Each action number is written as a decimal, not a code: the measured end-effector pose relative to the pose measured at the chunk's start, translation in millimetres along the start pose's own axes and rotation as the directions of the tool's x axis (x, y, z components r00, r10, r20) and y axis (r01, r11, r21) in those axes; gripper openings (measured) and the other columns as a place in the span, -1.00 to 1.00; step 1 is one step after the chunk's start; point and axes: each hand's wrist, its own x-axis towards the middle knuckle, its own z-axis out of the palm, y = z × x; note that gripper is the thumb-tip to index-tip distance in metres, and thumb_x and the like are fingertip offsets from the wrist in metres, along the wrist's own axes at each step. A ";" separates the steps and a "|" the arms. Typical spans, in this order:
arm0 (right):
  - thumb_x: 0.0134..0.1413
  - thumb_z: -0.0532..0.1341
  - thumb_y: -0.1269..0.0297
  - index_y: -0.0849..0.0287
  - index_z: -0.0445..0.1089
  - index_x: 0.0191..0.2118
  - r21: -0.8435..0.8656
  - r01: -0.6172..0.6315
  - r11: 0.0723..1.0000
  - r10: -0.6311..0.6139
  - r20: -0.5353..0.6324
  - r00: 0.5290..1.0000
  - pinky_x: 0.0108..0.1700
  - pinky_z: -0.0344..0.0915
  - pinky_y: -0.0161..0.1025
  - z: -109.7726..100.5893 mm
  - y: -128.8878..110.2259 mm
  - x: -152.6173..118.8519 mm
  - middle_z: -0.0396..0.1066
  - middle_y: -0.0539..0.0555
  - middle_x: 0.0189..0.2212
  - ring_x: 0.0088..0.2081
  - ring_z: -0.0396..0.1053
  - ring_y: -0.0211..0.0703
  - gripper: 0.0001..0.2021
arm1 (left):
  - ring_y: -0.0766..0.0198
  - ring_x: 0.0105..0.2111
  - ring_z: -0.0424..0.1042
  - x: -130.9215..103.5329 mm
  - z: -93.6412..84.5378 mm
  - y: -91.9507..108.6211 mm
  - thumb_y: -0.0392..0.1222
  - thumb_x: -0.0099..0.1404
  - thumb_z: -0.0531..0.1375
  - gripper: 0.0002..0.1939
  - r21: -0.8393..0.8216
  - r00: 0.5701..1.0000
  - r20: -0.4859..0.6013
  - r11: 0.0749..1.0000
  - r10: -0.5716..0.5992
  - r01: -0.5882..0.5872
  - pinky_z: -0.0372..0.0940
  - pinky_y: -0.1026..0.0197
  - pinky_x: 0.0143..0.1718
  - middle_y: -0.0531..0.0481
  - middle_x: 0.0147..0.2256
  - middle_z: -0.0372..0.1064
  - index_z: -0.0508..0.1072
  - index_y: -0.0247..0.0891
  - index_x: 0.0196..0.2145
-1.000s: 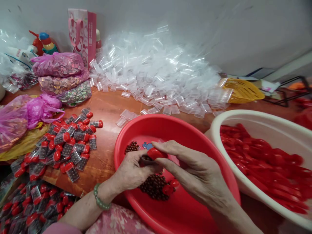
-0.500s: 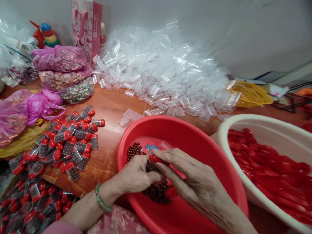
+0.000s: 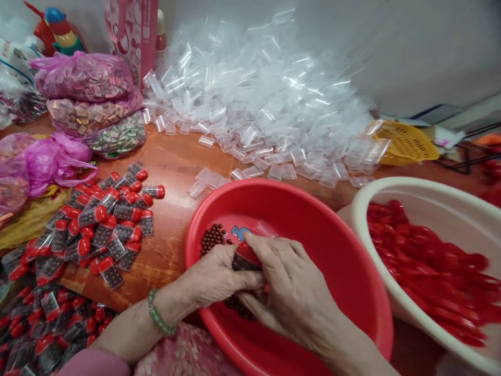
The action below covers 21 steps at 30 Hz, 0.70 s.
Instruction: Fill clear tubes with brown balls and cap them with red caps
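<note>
Over the red basin, my left hand is closed around a small clear container filled with dark beads. My right hand wraps its other side, fingers closed against its red cap. Loose brown beads lie in the basin's left part, and more beads show below my hands. A clear sleeve rests in the basin just behind my right hand. My fingers hide much of the container.
Capped bead-filled containers are heaped at left. A large pile of clear sleeves spreads along the wall. The cream basin at right holds red caps. Pink bags and a yellow basket stand farther back.
My right hand has shifted its grip and now curls around the container, with its lower fingers under my left hand. The head view has moved slightly.
</note>
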 end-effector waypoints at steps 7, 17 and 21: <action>0.00 0.13 0.30 0.52 0.12 0.17 -0.031 0.109 0.994 -0.111 -0.068 0.991 -0.23 0.39 -0.01 5.1 8.4 2.9 0.45 0.33 -0.28 -0.28 0.41 0.06 -0.39 | 0.43 -0.53 0.29 2.1 -2.4 -3.1 0.01 -0.18 0.47 -0.56 -0.042 1.000 0.013 0.999 -0.023 0.024 0.20 0.34 -0.44 0.08 -0.55 0.35 0.43 -0.38 -0.53; 0.14 0.13 0.24 0.41 0.16 0.15 0.165 -0.013 0.986 -0.006 0.116 0.993 -0.25 0.46 -0.09 -6.4 7.8 7.0 0.45 0.33 -0.20 -0.22 0.45 0.05 -0.49 | 0.42 -0.52 0.22 0.3 -6.0 -6.6 0.05 -0.04 0.40 -0.60 0.027 1.000 0.025 1.000 0.014 -0.015 0.14 0.30 -0.43 0.08 -0.54 0.28 0.38 -0.35 -0.51; 0.23 0.15 0.20 0.20 0.26 0.11 0.374 -0.149 0.915 0.105 0.134 0.985 -0.12 0.45 -0.23 -15.2 12.7 8.3 0.47 0.20 -0.12 -0.09 0.45 -0.07 -0.63 | 0.45 -0.55 0.09 1.7 -4.7 -2.9 -0.13 0.10 0.28 -0.76 0.126 0.995 0.049 0.987 0.092 -0.097 0.05 0.31 -0.46 0.15 -0.56 0.13 0.31 -0.31 -0.50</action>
